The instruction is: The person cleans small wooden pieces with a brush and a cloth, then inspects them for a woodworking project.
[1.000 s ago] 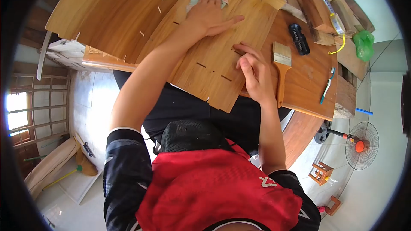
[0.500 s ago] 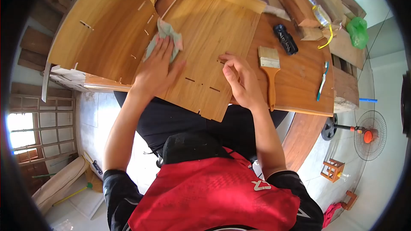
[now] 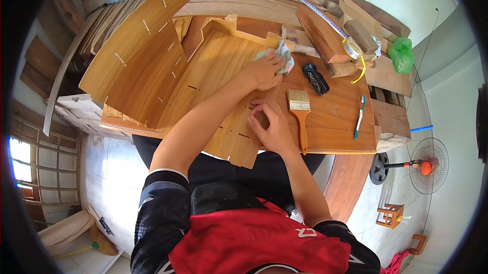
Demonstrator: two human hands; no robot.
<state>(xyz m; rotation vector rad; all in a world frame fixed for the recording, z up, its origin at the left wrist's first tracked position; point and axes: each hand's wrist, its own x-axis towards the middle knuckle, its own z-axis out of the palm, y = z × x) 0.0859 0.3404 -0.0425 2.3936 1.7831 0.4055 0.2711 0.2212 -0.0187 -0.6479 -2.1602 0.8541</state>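
Observation:
A patterned cloth (image 3: 285, 59) lies bunched under the fingers of my left hand (image 3: 263, 73), which presses it against the far right edge of a slotted wooden panel (image 3: 218, 53). My left forearm stretches across that panel. On its near right part rests my right hand (image 3: 273, 127), fingers curved and thumb apart, with the fingertips beside a small slot and no object in them. A second slotted panel (image 3: 137, 66) stands tilted up along the left side. Just right of my right hand lies a flat paintbrush (image 3: 300, 116) with a wooden handle.
On the wooden table (image 3: 330, 132) are a black wrapped object (image 3: 315, 79) and a toothbrush (image 3: 360, 117). Behind them lie a tape measure (image 3: 352, 48), wood offcuts (image 3: 323, 35) and a green plastic bag (image 3: 401, 55). A fan (image 3: 426, 167) stands at the right.
My left hand has slid the cloth from the panel's left side across to its far right edge. My right hand stays by the same slot. The head view has shifted.

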